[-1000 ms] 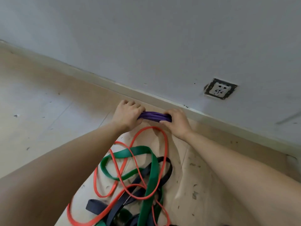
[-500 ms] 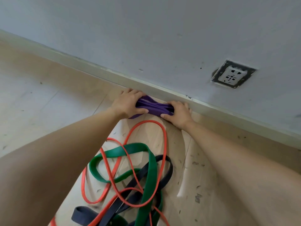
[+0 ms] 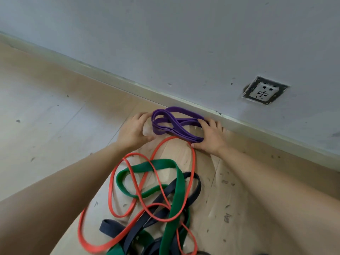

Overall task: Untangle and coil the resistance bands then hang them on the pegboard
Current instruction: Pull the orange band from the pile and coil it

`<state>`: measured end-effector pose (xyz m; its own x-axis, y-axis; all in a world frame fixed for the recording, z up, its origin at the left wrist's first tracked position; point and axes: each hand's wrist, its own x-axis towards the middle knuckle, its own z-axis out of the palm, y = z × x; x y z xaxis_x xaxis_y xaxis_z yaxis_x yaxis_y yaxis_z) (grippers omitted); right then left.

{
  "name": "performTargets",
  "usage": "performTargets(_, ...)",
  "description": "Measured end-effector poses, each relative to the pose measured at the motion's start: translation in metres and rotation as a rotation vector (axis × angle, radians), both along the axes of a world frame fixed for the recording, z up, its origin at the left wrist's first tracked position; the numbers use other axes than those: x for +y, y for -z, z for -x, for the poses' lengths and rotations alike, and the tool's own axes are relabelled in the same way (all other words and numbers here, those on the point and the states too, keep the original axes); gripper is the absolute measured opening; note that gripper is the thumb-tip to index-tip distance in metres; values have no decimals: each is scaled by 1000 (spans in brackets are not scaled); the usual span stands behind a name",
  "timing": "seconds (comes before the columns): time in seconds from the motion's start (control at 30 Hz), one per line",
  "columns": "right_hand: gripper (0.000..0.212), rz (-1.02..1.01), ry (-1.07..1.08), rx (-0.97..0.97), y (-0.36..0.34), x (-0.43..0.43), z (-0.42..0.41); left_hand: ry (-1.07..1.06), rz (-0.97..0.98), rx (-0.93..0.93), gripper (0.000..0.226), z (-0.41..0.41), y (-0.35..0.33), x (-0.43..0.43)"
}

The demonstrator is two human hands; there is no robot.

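A purple resistance band (image 3: 174, 124), folded into a coil of several loops, lies on the wooden floor just in front of the skirting board. My left hand (image 3: 132, 131) is at the coil's left end with fingers and thumb relaxed and spread, holding nothing. My right hand (image 3: 211, 137) rests on the coil's right end, fingers spread over it and thumb on the floor below. Nearer to me lies a tangle of an orange band (image 3: 193, 162), a wide green band (image 3: 176, 190) and a dark navy band (image 3: 110, 227). No pegboard is in view.
The grey wall carries a white power socket (image 3: 265, 91) to the right, above the pale skirting board (image 3: 110, 78). The scuffed wooden floor (image 3: 46, 126) stretches away to the left.
Both hands held the purple coil squeezed between them; now it lies on the floor and has sprung open into loops. My left hand has let go of it.
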<state>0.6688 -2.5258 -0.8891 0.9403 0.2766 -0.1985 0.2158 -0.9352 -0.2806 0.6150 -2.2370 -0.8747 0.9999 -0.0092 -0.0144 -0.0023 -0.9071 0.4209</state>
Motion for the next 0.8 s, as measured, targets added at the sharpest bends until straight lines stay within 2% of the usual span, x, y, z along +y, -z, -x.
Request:
performTargets(0.1,100,-25,4,-2,-9,-2,20,-76,104,17,71,33,1,2)
performTargets(0.17,79,-80,-24,-67,-14,-7,41,-116,185,66,59,57,5,0)
performTargets(0.23,51,-192,-129,-90,-16,-12,62,-25,199,127,51,83,6,-2)
performTargets(0.3,47,-211,-289,6,-11,-19,82,141,128,193,53,106,7,-8)
performTargets(0.37,52,-85,-443,144,-6,-23,98,238,70,338,70,125,5,-18)
performTargets(0.47,30,94,-529,254,-8,-26,108,309,101,571,85,142,-2,-29)
performTargets(0.53,20,121,-529,287,-16,-28,112,397,121,623,82,152,-7,-32)
performTargets(0.63,14,94,-525,349,-39,-31,119,494,22,676,80,168,-18,-31)
performTargets(0.8,8,240,-584,658,-84,-42,161,554,-158,724,66,200,-38,-34)
